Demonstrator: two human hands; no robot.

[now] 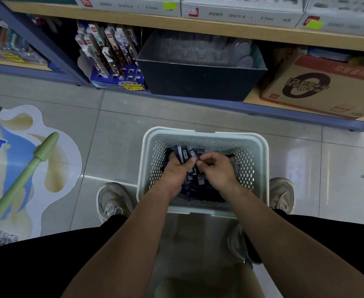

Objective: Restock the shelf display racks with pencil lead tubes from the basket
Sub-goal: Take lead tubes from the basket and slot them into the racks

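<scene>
White perforated basket (247,157) on floor (116,134), centre frame. Pencil lead tubes (200,180): small dark blue flat cases, white labels, one reads HB, heaped loose inside. White display racks (241,15) on shelf (198,25) at 12 o'clock

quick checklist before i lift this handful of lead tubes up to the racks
1. Bundle of lead tubes gripped by the left hand: ok.
2. Hold of the right hand on a tube: cannot tell, its curled fingers hide it.
3. The basket upright on the floor between the shoes: ok.
4. More tubes left in the basket: ok.
5. Free slots in the display racks on the shelf above: cannot tell, only their blurred fronts show.
</scene>
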